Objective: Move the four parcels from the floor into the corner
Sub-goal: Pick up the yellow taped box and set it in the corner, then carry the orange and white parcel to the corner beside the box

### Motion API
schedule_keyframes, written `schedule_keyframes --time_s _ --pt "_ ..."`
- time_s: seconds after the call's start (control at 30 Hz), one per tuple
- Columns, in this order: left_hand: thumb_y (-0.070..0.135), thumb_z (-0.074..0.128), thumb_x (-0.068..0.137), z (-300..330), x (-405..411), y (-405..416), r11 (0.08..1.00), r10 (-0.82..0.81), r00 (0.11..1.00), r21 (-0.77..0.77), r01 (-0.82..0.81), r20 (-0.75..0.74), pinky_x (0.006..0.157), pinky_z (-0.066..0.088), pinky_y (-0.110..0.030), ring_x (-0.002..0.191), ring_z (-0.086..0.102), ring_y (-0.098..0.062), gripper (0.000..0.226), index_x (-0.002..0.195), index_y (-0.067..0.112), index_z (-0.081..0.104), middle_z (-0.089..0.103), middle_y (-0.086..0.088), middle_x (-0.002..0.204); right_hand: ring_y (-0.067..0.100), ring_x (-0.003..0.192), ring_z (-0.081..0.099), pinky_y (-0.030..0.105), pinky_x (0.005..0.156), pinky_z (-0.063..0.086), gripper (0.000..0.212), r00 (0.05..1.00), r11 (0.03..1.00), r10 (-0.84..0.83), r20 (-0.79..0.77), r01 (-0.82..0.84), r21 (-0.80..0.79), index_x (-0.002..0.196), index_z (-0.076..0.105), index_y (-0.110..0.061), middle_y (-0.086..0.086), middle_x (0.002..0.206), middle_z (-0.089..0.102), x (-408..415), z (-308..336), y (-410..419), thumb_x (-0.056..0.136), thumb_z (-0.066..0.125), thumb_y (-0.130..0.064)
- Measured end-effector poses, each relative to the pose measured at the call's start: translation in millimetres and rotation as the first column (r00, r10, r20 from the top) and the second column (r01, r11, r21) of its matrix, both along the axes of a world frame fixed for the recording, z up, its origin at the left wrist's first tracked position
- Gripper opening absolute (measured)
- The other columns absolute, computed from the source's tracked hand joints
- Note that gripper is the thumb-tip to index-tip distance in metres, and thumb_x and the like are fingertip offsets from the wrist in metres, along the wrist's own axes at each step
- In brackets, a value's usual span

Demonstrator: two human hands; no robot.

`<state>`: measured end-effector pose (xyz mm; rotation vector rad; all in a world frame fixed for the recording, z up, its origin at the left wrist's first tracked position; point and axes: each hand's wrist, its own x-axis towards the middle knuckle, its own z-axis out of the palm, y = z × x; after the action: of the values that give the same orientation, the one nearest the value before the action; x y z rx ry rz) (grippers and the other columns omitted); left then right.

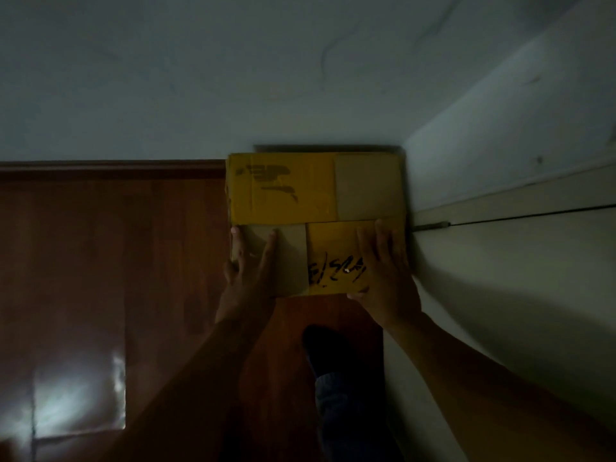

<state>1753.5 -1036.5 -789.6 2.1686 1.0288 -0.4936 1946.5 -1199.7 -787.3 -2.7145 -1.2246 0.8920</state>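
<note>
Two cardboard parcels with yellow tape sit in the corner where the two pale walls meet. The far parcel [313, 186] rests against the back wall. The near parcel [320, 258], with black handwriting on its tape, lies flush against it. My left hand [248, 265] grips the near parcel's left edge, fingers spread over its top. My right hand [383, 275] lies flat on its right end, beside the side wall. Whether more parcels lie underneath is hidden.
The room is dim. Reddish wooden floor [110, 248] stretches to the left, with a bright reflection at the lower left. A dark skirting board [110, 166] runs along the back wall. My foot in a dark sock [326, 348] stands just behind the parcels.
</note>
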Motion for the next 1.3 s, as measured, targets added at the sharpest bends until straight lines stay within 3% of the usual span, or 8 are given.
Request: schedule_keyframes --time_s 0.33,0.47,0.53,0.6,0.7,0.8,1.07,1.3 --pt "0.060 0.072 0.076 10.4 -1.2 19.3 0.988 -0.115 0.990 0.093 0.123 -0.087 0.108 0.036 -0.064 0.148 0.003 -0.052 0.119 0.154 0.041 -0.016 -0.024 -0.020 0.162 0.038 0.155 -0.010 0.051 0.123 -0.001 0.130 0.999 0.995 0.015 0.036 -0.011 -0.100 0.162 -0.003 -0.023 0.013 0.169 -0.012 -6.4 14.8 19.6 0.070 0.088 -0.039" --pt "0.060 0.070 0.078 36.1 -10.3 29.6 0.996 -0.088 0.987 -0.006 0.088 -0.135 0.113 0.031 -0.059 0.151 0.005 -0.045 0.114 0.158 0.031 -0.007 -0.010 -0.013 0.167 0.033 0.156 0.003 0.049 0.123 0.023 0.103 0.997 0.993 -0.012 -0.077 0.003 -0.119 0.162 0.004 -0.017 0.012 0.170 0.004 -29.4 38.5 32.3 0.089 0.074 -0.028" --pt "0.056 0.068 0.082 50.8 -22.4 34.0 0.999 -0.035 0.993 -0.012 0.034 -0.112 0.108 0.040 -0.054 0.146 0.028 -0.038 0.102 0.158 0.026 0.008 0.017 -0.010 0.165 0.033 0.142 0.041 0.042 0.105 0.046 0.070 0.993 0.989 -0.019 -0.116 0.001 -0.147 0.157 0.026 -0.015 0.012 0.156 0.041 -46.1 53.1 44.8 0.097 0.061 -0.027" --pt "0.052 0.063 0.088 69.6 -38.4 39.8 0.998 0.062 0.996 -0.011 -0.063 -0.068 0.098 0.048 -0.046 0.131 0.051 -0.029 0.076 0.151 0.025 0.031 0.045 -0.007 0.151 0.028 0.107 0.064 0.033 0.077 0.049 0.036 0.996 0.989 0.005 -0.087 -0.018 -0.147 0.132 0.055 -0.014 0.008 0.119 0.066 -66.1 67.6 61.8 0.099 0.052 -0.027" --pt "0.044 0.057 0.094 102.5 -74.2 53.1 0.988 0.156 0.987 0.022 -0.155 -0.051 0.080 0.046 -0.035 0.113 0.062 -0.026 0.042 0.132 0.027 0.054 0.061 -0.001 0.131 0.029 0.096 0.067 0.034 0.072 0.050 0.026 0.992 0.985 0.104 -0.065 -0.112 -0.134 0.116 0.061 -0.013 0.008 0.104 0.068 -105.1 88.2 96.4 0.098 0.051 -0.029" --pt "0.043 0.052 0.095 123.2 -131.4 66.4 0.966 0.256 0.965 0.049 -0.254 -0.048 0.080 0.047 -0.039 0.108 0.063 -0.029 0.034 0.123 0.024 0.059 0.063 -0.004 0.126 0.029 0.094 0.066 0.034 0.073 0.050 0.027 0.970 0.961 0.229 -0.079 -0.239 -0.143 0.111 0.063 -0.013 0.009 0.108 0.068 -154.9 105.4 137.3 0.098 0.050 -0.033" --pt "0.042 0.048 0.095 152.9 -345.8 77.4 0.796 0.606 0.791 0.084 -0.600 -0.084 0.076 0.048 -0.039 0.100 0.064 -0.033 0.031 0.115 0.022 0.060 0.067 -0.009 0.113 0.025 0.097 0.067 0.042 0.084 0.058 0.026 0.837 0.820 0.537 -0.105 -0.547 -0.169 0.112 0.066 -0.017 0.005 0.108 0.069 -331.2 147.3 222.8 0.097 0.053 -0.035" --pt "0.040 0.049 0.096 177.0 -553.9 62.9 0.543 0.838 0.544 0.157 -0.825 -0.044 0.075 0.048 -0.036 0.101 0.061 -0.025 0.026 0.110 0.020 0.059 0.060 -0.001 0.115 0.028 0.103 0.067 0.032 0.079 0.052 0.025 0.666 0.646 0.734 -0.134 -0.745 -0.164 0.110 0.069 -0.019 0.007 0.113 0.070 -527.6 168.6 264.6 0.096 0.056 -0.035"
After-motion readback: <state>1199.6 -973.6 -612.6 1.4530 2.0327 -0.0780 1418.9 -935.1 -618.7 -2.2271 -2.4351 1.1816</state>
